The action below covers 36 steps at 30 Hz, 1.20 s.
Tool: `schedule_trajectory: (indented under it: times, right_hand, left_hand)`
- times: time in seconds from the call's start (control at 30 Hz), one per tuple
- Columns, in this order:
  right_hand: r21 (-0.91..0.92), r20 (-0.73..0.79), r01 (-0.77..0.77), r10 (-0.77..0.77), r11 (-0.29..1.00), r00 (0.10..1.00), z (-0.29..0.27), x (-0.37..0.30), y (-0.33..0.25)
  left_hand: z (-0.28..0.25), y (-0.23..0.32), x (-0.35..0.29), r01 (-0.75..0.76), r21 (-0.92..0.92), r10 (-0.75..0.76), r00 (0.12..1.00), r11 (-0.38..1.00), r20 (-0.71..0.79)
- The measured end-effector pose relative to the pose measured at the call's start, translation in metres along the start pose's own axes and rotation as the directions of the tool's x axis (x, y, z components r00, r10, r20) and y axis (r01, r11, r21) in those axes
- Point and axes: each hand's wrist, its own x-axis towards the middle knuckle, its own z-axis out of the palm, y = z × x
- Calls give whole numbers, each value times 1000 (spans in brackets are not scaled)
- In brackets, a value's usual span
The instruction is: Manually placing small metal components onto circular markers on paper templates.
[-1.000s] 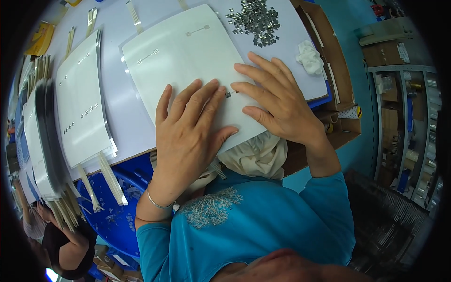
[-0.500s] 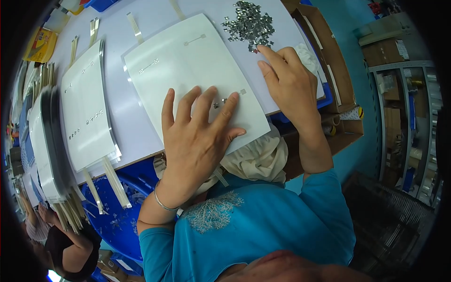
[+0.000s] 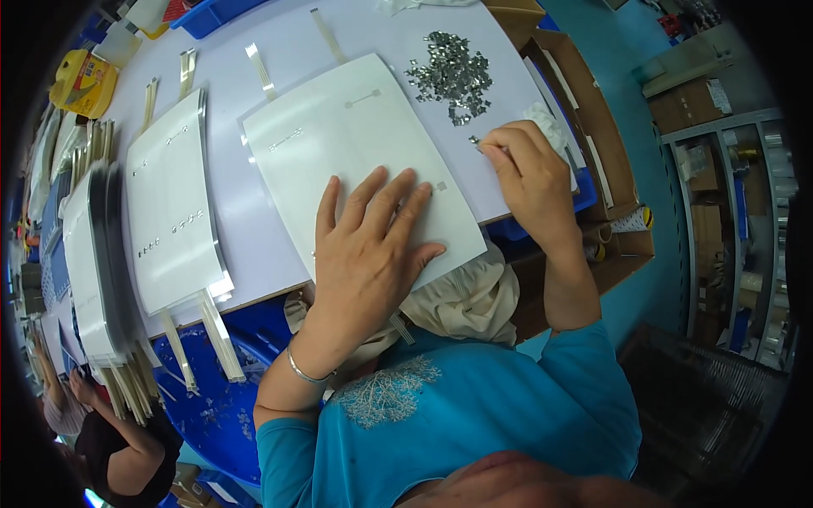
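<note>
My left hand (image 3: 370,241) lies flat, fingers spread, on a white flexible sheet (image 3: 339,127) with printed traces and thin tails. Its fingers and palm hide part of the sheet's near half. Just right of the sheet, my right hand (image 3: 535,182) is closed in a pinch. A small shiny metal piece (image 3: 475,142) shows at its fingertips. Beyond that hand, a loose pile of similar silver metal pieces (image 3: 453,72) rests on the white table (image 3: 229,169).
Left of my sheet lies a stack of similar sheets (image 3: 174,203), with another thick stack (image 3: 95,262) beside it. A yellow container (image 3: 85,83) stands at the far left. Cardboard trays (image 3: 584,102) border the table's right side. A blue tub (image 3: 207,415) sits below; a co-worker's arm (image 3: 127,432) shows lower left.
My right hand has drawn back from the pile and closed, with a small metal piece at its fingertips. My left hand stays on the sheet. The whole view has shifted slightly.
</note>
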Motion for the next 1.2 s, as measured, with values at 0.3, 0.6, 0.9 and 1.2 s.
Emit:
schedule_trajectory:
  times: [0.3, 0.6, 0.9, 1.2]
  right_hand:
    - [5, 148, -38, 37, 999, 988, -20, -16, -5]
    - [-77, 1, 27, -27, 997, 1000, -25, -36, -10]
    - [-181, 67, 100, -89, 978, 994, -25, -45, -12]
    - [-294, 179, 178, -129, 939, 975, -29, -49, -17]
  left_hand:
    - [-3, 4, -1, -15, 70, 15, 1000, 997, 0]
    - [-3, 5, -2, -10, 83, 9, 1000, 996, 16]
    - [-2, 2, -2, 26, 43, -27, 999, 999, 17]
    - [-5, -1, -9, 26, 14, -27, 999, 1000, 36]
